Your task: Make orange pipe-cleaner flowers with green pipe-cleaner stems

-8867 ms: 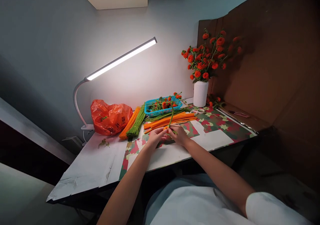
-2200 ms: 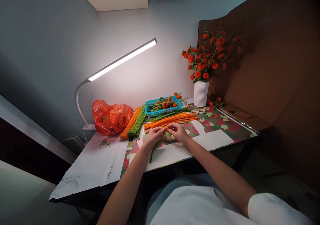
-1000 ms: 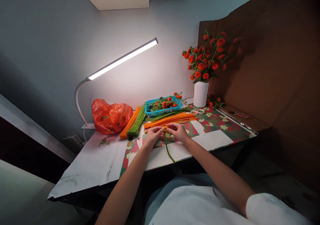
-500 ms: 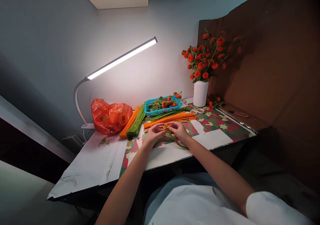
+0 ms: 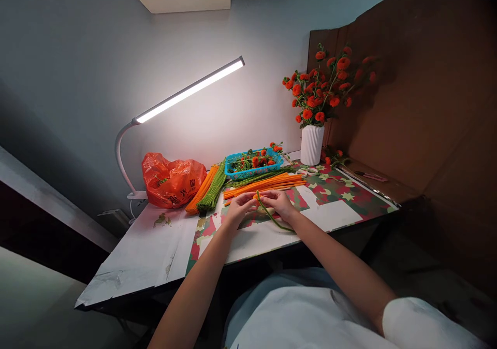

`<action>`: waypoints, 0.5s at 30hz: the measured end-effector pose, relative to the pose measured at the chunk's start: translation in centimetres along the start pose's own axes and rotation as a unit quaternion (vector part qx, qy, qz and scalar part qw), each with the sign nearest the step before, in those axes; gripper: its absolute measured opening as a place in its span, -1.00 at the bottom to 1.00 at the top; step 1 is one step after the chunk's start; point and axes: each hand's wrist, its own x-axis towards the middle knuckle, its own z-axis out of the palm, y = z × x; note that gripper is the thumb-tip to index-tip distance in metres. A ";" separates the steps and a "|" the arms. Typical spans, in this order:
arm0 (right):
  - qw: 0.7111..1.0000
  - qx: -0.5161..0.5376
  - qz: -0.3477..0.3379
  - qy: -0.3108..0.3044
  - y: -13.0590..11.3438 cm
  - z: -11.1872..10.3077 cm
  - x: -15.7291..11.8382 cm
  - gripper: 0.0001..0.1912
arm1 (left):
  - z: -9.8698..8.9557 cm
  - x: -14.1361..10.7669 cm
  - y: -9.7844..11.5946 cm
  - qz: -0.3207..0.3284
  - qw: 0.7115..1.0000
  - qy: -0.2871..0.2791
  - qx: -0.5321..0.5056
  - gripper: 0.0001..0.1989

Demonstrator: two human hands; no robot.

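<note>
Between the fingertips of both hands is a small orange pipe-cleaner flower (image 5: 256, 197). From it a green pipe-cleaner stem (image 5: 274, 218) curves down to the right, below my right wrist. My left hand (image 5: 239, 208) pinches the flower from the left. On the other side my right hand (image 5: 280, 204) has its fingers closed on the flower and the top of the stem. Just beyond both hands lies a row of orange pipe cleaners (image 5: 267, 183). The fingers partly hide the flower.
A blue basket (image 5: 252, 174) holds finished orange flowers. To its left are bundled green pipe cleaners (image 5: 212, 191) and an orange plastic bag (image 5: 171, 180). A white vase (image 5: 311, 146) with orange flowers stands behind tape rolls (image 5: 311, 172). A lit lamp (image 5: 190, 91) overhangs the table.
The green stem's top has shifted slightly and now stands more upright against the flower. Both hands stay almost in the same place, still holding the flower.
</note>
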 end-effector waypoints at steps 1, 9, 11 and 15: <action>1.000 -0.004 -0.003 0.001 0.0 0.0 0.0 -0.60 | 0.0 0.0 0.0 -0.011 1.000 0.001 -0.006 -0.60; 1.000 -0.026 -0.015 -0.001 0.0 0.3 0.0 -0.60 | 0.1 -0.1 0.2 -0.063 0.998 -0.007 -0.027 -0.62; 1.000 -0.028 -0.013 -0.004 -0.1 0.3 0.0 -0.59 | 0.2 -0.1 0.3 -0.065 0.997 -0.005 -0.031 -0.63; 1.000 -0.030 -0.005 -0.002 -0.1 0.2 -0.1 -0.58 | 0.2 -0.3 0.5 -0.062 0.997 -0.004 -0.033 -0.61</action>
